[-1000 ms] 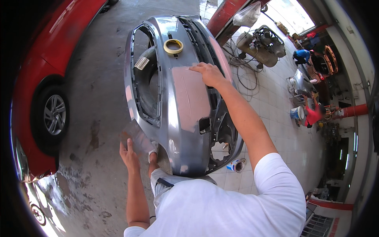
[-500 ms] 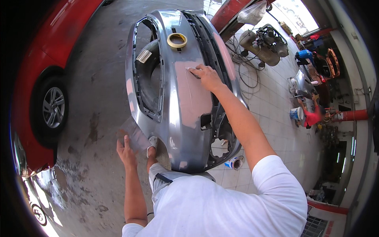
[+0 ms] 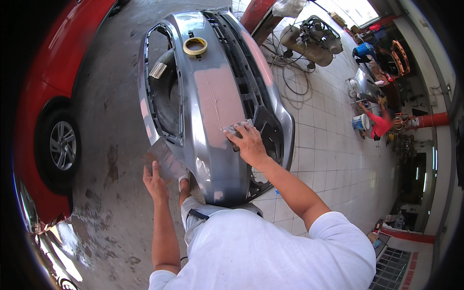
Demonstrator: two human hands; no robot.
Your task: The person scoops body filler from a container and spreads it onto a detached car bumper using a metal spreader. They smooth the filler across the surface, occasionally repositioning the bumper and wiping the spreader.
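Note:
A grey car bumper (image 3: 195,140) stretches out in front of me, with a broad patch of pink putty (image 3: 205,89) on its upper face. A thin raised ridge runs lengthwise through the patch. My right hand (image 3: 251,147) is closed on a flat putty spreader (image 3: 239,128), at the patch's near right edge beside the black grille. To the left of the bumper, my left hand (image 3: 156,182) grips a translucent flat sheet (image 3: 168,162) by its lower corner, thumb on top. Yellow masking tape (image 3: 195,52) lies on the bumper's far part.
Inside the bumper's left opening are a tyre (image 3: 166,104) and a silver cylinder (image 3: 158,70). A red car (image 3: 55,67) stands on the left. At the back right is an air compressor (image 3: 309,48) with hoses (image 3: 296,92). A co-worker in red (image 3: 382,124) works beside a bucket (image 3: 360,122).
My right hand has come nearer to me along the putty, from the patch's middle to its near right edge, with the spreader now showing. My left hand keeps the sheet in nearly the same place.

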